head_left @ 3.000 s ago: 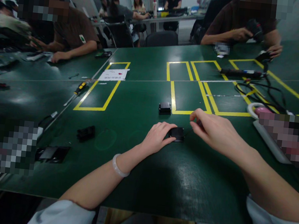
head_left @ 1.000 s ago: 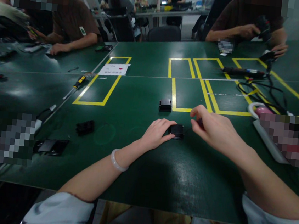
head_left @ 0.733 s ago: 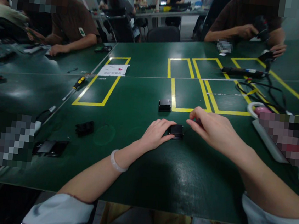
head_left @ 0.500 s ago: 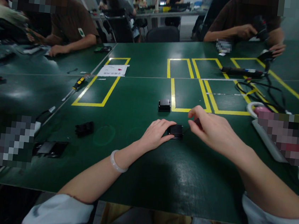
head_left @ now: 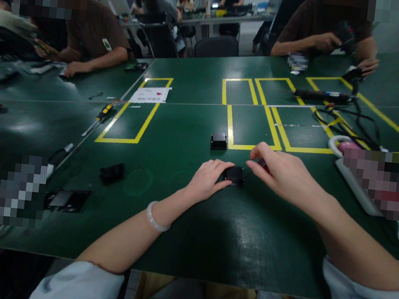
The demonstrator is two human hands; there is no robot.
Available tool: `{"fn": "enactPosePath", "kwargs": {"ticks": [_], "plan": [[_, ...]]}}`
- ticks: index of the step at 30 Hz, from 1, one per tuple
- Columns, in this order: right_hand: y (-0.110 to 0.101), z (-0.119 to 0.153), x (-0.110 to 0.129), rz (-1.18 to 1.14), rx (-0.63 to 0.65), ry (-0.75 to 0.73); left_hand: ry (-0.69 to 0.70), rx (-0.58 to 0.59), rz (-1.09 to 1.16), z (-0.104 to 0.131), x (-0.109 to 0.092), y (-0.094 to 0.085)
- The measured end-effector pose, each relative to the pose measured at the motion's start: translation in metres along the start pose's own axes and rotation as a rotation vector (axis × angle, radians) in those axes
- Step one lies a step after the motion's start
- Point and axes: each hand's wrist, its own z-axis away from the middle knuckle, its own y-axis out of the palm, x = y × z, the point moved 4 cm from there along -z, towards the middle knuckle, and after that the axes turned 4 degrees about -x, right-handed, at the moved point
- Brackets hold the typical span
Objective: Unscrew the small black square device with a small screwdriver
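Observation:
My left hand (head_left: 206,179) is closed round the left side of a small black box-shaped part (head_left: 234,176), thumb in front and fingers behind, pressing it to the green table. To the right of the part, my right hand (head_left: 277,169) pinches the dark handle of what looks like a small screwdriver (head_left: 263,164). Its thin shaft points at the part's right side; whether the tip touches cannot be made out. A second black box-shaped part (head_left: 219,141) sits just beyond my left hand.
Left of my arm lie a black plastic piece (head_left: 112,172) and a flat black part (head_left: 67,200). Further off are a yellow-and-black screwdriver (head_left: 104,112) and a white paper label (head_left: 150,95). A grey tray (head_left: 357,187) and black cables (head_left: 366,124) are at right. Co-workers sit across.
Both hands stay in nearly the same place on the part. My right-hand fingers have shifted very slightly round the tool's handle.

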Motion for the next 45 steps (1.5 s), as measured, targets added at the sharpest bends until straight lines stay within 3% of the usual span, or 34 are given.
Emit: {"fn": "enactPosePath", "kwargs": {"ticks": [45], "plan": [[-0.0004,0.0008,-0.0008,0.052,-0.035,0.003,-0.014,0.007,0.025,-0.0001,0.0001,0.0004]]}}
